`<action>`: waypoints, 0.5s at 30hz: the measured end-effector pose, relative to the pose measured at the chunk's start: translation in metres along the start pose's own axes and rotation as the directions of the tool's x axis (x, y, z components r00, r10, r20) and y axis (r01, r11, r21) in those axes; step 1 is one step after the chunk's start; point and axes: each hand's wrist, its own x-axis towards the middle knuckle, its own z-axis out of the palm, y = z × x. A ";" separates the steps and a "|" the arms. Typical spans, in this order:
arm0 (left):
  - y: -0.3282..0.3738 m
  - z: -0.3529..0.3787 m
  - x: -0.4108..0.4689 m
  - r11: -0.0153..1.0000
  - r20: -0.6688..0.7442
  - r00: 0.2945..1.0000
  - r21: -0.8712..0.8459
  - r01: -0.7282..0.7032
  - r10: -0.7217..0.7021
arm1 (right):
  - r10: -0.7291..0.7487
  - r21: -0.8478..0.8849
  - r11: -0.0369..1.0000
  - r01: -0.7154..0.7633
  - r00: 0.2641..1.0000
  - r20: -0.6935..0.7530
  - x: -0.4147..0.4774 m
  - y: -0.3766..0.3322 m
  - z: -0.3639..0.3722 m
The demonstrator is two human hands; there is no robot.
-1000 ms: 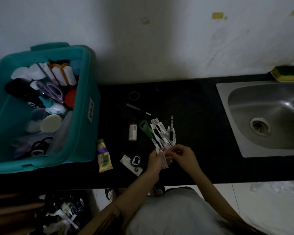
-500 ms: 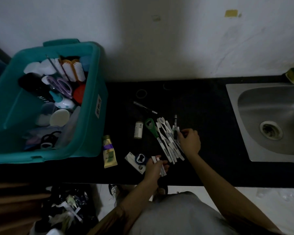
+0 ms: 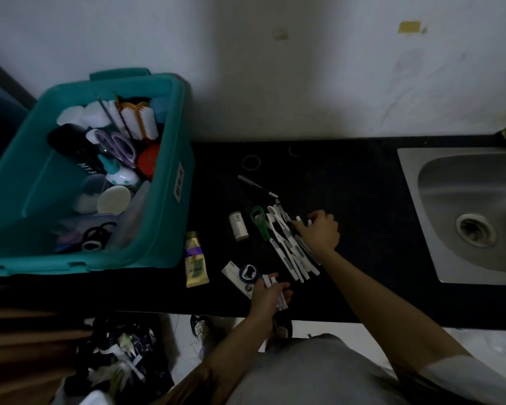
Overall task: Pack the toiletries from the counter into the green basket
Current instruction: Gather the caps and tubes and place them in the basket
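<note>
right, the white sticks [image 3: 289, 252] lie fanned and overlapping on the black counter [image 3: 362, 200]. my right hand [image 3: 319, 233] is bent over their far end, fingers curled round a couple of them. my left hand [image 3: 270, 293] waits at the near edge, gripping a small bunch already gathered. the green basket [image 3: 170, 217] stands at the left end, well apart from both hands and partly filled.

i'd rake the sticks parallel before lifting, since picking them singly is likely to drag their neighbours. then i'd feed them into the left bunch and carry it all over in one go.

they look like thin, smooth, hard plastic, probably slippery against each other. the green bottle opener [image 3: 259, 223] lies right against the pile and might snag. the small bottle [image 3: 238, 226] is a cylinder on its side and could roll. the gold tube [image 3: 195, 260] looks soft and flat.
</note>
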 end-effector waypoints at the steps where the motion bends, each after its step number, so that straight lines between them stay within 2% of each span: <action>1: -0.001 -0.001 0.000 1.000 -0.001 1.000 -0.007 -0.001 0.001 | -0.002 -0.013 1.000 0.002 1.000 -0.001 0.000 -0.002 0.001; 5: -0.002 -0.005 -0.003 1.000 -0.004 1.000 -0.028 -0.015 0.015 | -0.086 -0.059 0.994 0.088 0.996 0.024 -0.001 -0.008 0.005; 8: -0.002 -0.007 -0.004 0.999 -0.011 1.000 -0.047 -0.015 0.014 | -0.170 -0.174 0.969 0.177 0.984 0.052 -0.002 -0.017 0.009; 12: 0.003 -0.011 -0.007 0.996 -0.002 1.000 -0.086 -0.001 0.001 | -0.177 -0.347 0.915 0.205 0.978 0.111 -0.002 -0.026 0.012; 15: 0.003 -0.014 -0.005 0.996 0.015 1.000 -0.087 0.011 -0.009 | -0.166 -0.366 0.908 0.204 0.977 0.133 -0.001 -0.021 0.012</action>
